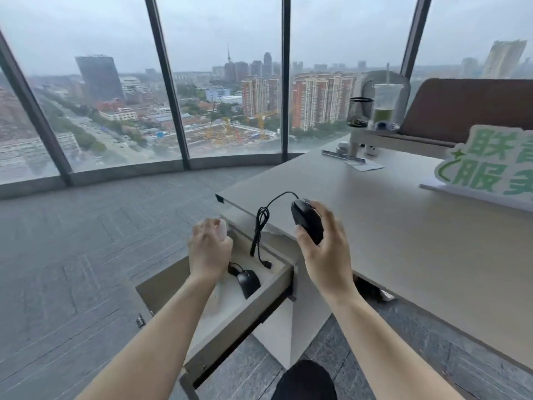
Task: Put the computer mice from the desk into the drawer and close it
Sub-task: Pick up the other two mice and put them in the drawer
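The right hand (323,243) is lifted above the near left corner of the desk (403,226) and its fingers are curled around a black wired mouse (307,219). The thumb lies on the left side of the mouse, the other fingers wrap the right side, and the palm is behind it, nearer to the camera. The cable (261,223) of this mouse leaves from its far end, makes a loop in the air to the left and hangs down in a bundle, with its plug end reaching into the open drawer (277,280).

The left hand (209,246) is to the left of the right hand, above the far left part of the drawer. It is closed around a white mouse (222,229), of which only a small part shows between the fingers on the far side of the hand.

The drawer is pulled out from under the desk toward the near left. Inside it, a second black mouse (248,282) lies near the right wall, just below the left wrist and to the near left of the hanging cable.

On the far right of the desk stand a green and white sign (490,166) and, farther away, a cup with a green drink (385,106).
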